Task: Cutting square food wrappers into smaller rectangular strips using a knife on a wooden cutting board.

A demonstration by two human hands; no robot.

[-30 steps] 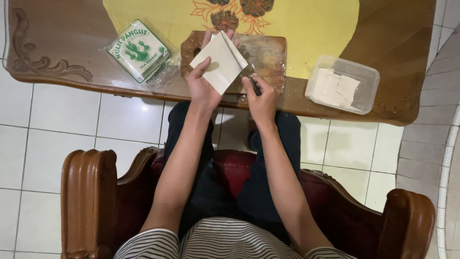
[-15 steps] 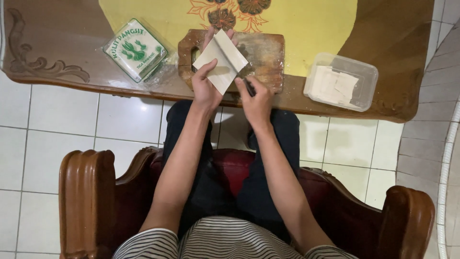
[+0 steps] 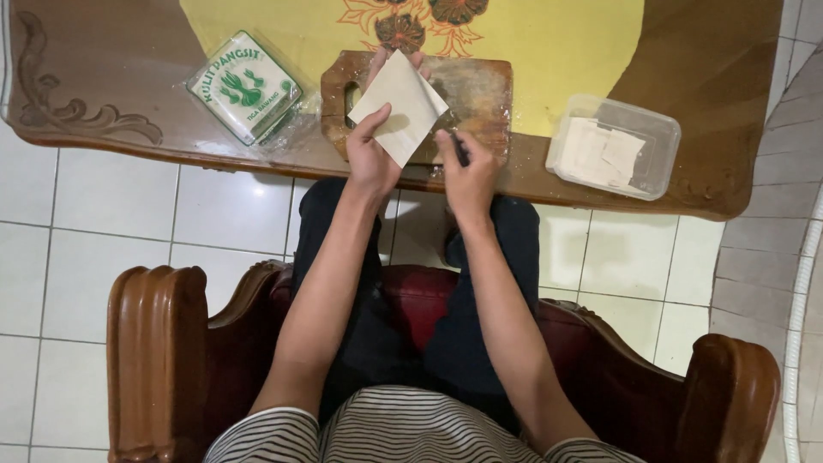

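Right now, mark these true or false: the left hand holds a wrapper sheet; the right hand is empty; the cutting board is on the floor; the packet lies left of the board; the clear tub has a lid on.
1. The left hand holds a wrapper sheet. True.
2. The right hand is empty. False: it grips a thin dark tool.
3. The cutting board is on the floor. False: it lies on the table.
4. The packet lies left of the board. True.
5. The clear tub has a lid on. False: it is open, with pale sheets inside.
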